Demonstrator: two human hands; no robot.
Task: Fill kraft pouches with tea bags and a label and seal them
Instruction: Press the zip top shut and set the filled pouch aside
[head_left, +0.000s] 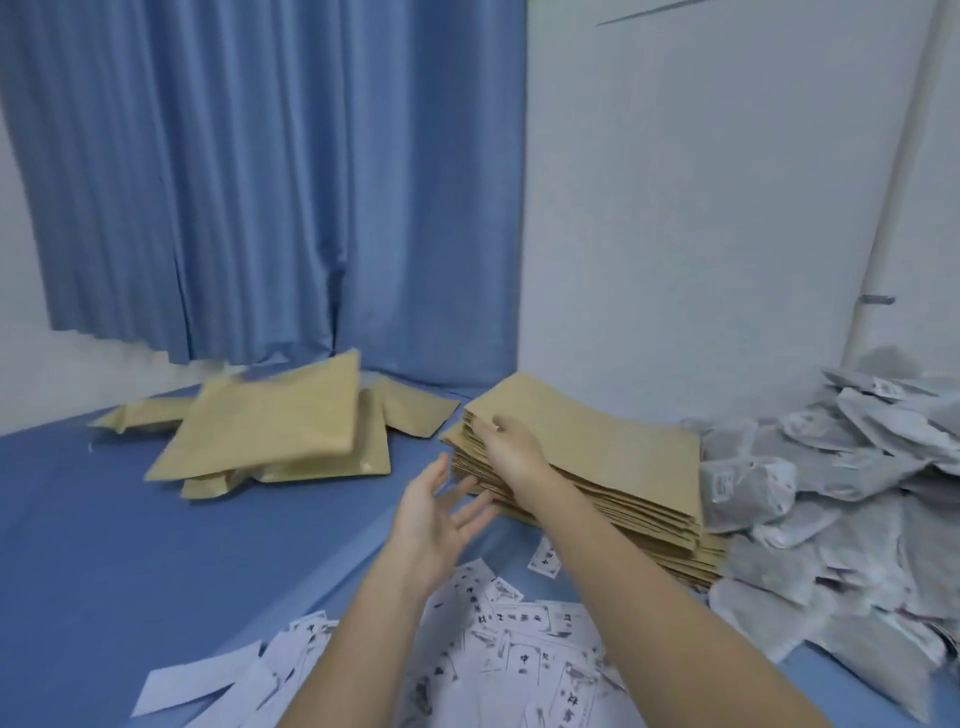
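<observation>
Pouch pickup is underway: best to be peeling just one empty kraft pouch off the stack of flat pouches (587, 467) w/ the thumb fanning the near-left corner, so two aren't coming up together. Right hand (511, 447) is curling its fingers over that corner, prob. pinching the top pouch, though blur is hiding the exact grip. Left hand (441, 519) is hovering just beside the stack w/ fingers spread, holding nothing; filled pouches (270, 431) are lying further left on the blue worktop (156, 545), w/ labels (519, 654) near and tea bags (831, 467) at right.

I see a blue curtain (249, 176) hanging on the left, a white wall (691, 197) right, and a blue-covered surface (156, 530) beneath.
</observation>
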